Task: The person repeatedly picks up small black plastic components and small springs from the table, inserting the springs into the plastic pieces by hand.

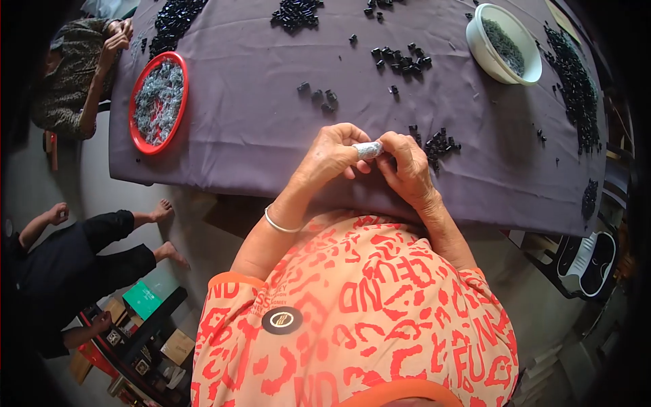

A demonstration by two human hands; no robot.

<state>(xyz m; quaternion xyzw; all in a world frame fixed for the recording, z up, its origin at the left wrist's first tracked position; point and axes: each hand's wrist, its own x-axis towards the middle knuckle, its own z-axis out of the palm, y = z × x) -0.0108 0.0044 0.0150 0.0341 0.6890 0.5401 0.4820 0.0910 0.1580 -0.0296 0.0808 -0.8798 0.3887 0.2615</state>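
My left hand (337, 152) is closed near the table's front edge, and a silvery wrapping (368, 150) covers one of its digits, thumb or finger. Right beside it, my right hand (405, 161) has its fingertips pinched at the end of that wrapping. Whatever is between the fingertips is too small to make out. Small black pieces (441, 146) lie in a loose pile just right of my right hand. Several more black pieces (405, 62) are scattered farther back, with a few others (329, 98) above my left hand.
On the purple-grey tablecloth (258, 88), a red tray (182, 108) of clear bits stands left and a white bowl (483, 62) of small grey bits back right. Black heaps line the far edge and right side (576, 95). Two other people (71, 81) are at left.
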